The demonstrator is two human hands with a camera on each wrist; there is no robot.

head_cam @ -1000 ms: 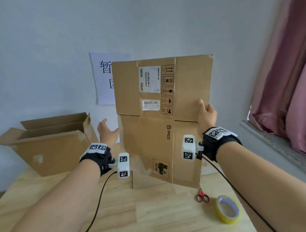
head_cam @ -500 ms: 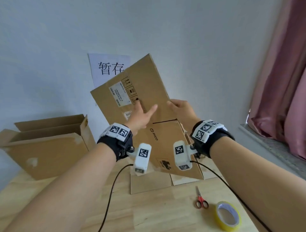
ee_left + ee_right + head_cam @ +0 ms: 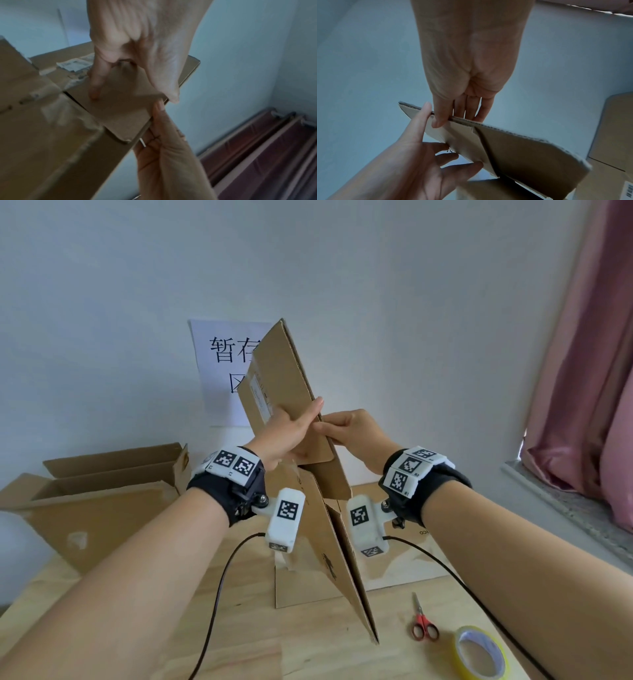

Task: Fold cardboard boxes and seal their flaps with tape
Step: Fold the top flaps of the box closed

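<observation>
I hold a flattened cardboard box (image 3: 284,364) upright and nearly edge-on over the wooden table (image 3: 308,652), its lower corner close to the tabletop. My left hand (image 3: 294,433) pinches a flap (image 3: 120,108) at mid height, thumb on one face and straight fingers on the other. My right hand (image 3: 346,429) pinches the same flap edge from the right; in the right wrist view its thumb (image 3: 438,121) lies on the near face with the fingers behind. A yellow tape roll (image 3: 479,655) lies at the near right of the table.
Red-handled scissors (image 3: 423,621) lie left of the tape. A flat cardboard sheet (image 3: 308,590) lies on the table under the held box. An opened-out box (image 3: 96,508) stands at the left. A paper sign (image 3: 222,364) hangs on the wall; pink curtain (image 3: 582,371) and sill (image 3: 565,515) at right.
The box has turned from flat-on to nearly edge-on. Both hands left its outer sides and came together at the middle flap, which they now pinch.
</observation>
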